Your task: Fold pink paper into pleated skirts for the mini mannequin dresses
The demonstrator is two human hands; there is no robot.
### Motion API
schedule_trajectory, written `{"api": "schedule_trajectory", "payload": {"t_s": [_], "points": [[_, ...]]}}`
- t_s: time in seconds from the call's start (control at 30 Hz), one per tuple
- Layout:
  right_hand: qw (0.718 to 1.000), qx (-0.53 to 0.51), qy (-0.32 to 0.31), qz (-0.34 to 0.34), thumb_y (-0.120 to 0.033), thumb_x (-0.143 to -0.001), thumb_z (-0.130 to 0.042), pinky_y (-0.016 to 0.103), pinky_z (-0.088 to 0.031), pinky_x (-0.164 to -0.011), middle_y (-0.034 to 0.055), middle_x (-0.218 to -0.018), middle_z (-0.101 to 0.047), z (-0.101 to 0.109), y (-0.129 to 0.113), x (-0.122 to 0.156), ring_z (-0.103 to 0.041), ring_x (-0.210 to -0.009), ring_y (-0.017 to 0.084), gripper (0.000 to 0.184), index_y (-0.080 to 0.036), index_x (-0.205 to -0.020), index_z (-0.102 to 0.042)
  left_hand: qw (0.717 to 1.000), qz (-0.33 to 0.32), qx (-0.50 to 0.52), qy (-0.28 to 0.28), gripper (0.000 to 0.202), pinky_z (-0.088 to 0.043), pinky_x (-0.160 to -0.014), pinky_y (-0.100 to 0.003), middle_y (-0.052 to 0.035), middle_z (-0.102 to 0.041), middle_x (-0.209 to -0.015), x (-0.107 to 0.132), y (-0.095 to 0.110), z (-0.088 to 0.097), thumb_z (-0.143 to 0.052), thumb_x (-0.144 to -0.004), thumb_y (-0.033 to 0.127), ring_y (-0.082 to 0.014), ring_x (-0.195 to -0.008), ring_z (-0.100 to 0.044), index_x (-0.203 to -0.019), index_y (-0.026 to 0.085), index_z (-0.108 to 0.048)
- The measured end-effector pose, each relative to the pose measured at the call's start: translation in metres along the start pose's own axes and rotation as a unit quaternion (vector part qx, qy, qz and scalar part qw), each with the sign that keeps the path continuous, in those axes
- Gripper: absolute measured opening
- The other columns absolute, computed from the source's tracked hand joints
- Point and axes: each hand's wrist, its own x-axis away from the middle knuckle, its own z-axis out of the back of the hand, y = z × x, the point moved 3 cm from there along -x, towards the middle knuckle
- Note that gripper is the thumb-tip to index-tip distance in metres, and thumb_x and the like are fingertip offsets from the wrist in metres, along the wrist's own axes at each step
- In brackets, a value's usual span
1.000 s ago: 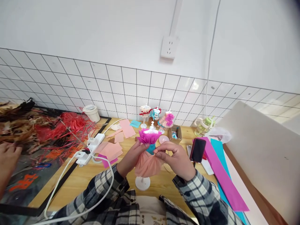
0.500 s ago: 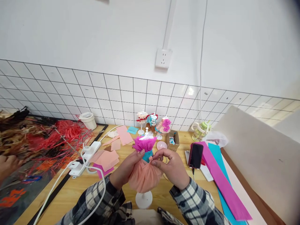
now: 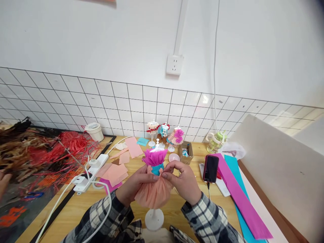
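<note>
A small dress-form doll (image 3: 154, 168) stands on a white round base (image 3: 154, 218) at the table's near edge. It wears a magenta crepe-paper collar (image 3: 155, 157), a teal waist and a peach crepe-paper skirt (image 3: 153, 194). My left hand (image 3: 133, 189) is closed on the skirt's left side at the waist. My right hand (image 3: 182, 181) pinches the gathered top of the skirt at the waist from the right. Both sleeves are plaid.
Three finished paper-dress dolls (image 3: 164, 133) stand by the tiled wall. Peach paper pieces (image 3: 115, 171), a white power strip (image 3: 90, 168), a phone (image 3: 211, 168), magenta and teal paper strips (image 3: 240, 199) and a small box (image 3: 187, 152) lie around. Another person's hand (image 3: 3, 180) is at far left by red strips (image 3: 73, 143).
The view has tilted up a little, so the doll and my hands sit lower in frame. My fingers have shifted slightly at the skirt's waist. The other person's hand has drawn back leftwards.
</note>
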Motion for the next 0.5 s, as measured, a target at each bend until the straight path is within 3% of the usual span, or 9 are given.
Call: {"api": "schedule_trajectory", "payload": {"t_s": [0.17, 0.4, 0.5], "points": [[1.0, 0.011, 0.012, -0.003, -0.032, -0.073, -0.071, 0.025, -0.044, -0.065, -0.0007, -0.069, -0.064, -0.0007, 0.0003, 0.0, -0.055, -0.068, 0.014, 0.013, -0.02, -0.072, -0.066, 1.0, 0.0, 0.017, -0.01, 0.03, -0.047, -0.08, -0.034, -0.0079, -0.069, -0.095, 0.0004, -0.0004, -0.0039, -0.07, -0.069, 0.022, -0.0256, -0.09, -0.064, -0.098, 0.015, -0.066], [1.0, 0.012, 0.013, -0.01, -0.03, -0.073, -0.07, 0.025, -0.044, -0.064, -0.0008, -0.068, -0.063, -0.0032, -0.0006, 0.0011, -0.055, -0.067, 0.014, 0.012, -0.019, -0.071, -0.065, 0.999, -0.014, 0.043, 0.014, 0.027, -0.048, -0.079, -0.035, -0.0102, -0.07, -0.091, -0.0023, -0.0015, -0.0011, -0.06, -0.079, 0.036, -0.0255, -0.087, -0.064, -0.09, 0.013, -0.068], [1.0, 0.012, 0.013, -0.009, -0.029, -0.074, -0.069, 0.024, -0.044, -0.064, -0.0006, -0.068, -0.063, -0.0044, 0.0006, 0.0012, -0.054, -0.066, 0.013, 0.011, -0.019, -0.072, -0.065, 0.999, -0.01, 0.047, 0.01, 0.023, -0.047, -0.079, -0.034, -0.009, -0.07, -0.089, -0.0022, -0.0015, -0.0025, -0.062, -0.078, 0.031, -0.0243, -0.086, -0.065, -0.09, 0.013, -0.069]]}}
